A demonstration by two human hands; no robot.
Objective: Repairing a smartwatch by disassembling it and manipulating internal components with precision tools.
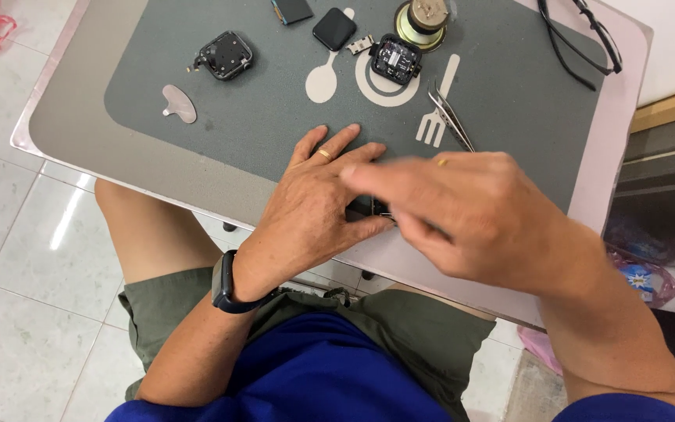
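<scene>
My left hand (318,199) lies palm down at the near edge of the grey mat (275,125), its thumb pinching a small dark part (375,209) that is mostly hidden. My right hand (470,211) is blurred and crosses over the left, fingers pointing left, touching the same small part. Whether it holds a tool cannot be told. Metal tweezers (451,117) lie just beyond my right hand. A black square watch case (394,59) rests on the mat's plate print, and another opened watch body (225,55) lies to the far left.
A black square screen (333,29), a round brass piece (422,17), a flat grey pry tool (179,103) and another dark panel (291,9) lie on the mat. Black eyeglasses (580,35) sit at the far right. The small table (64,117) rests over my knees; tiled floor lies around.
</scene>
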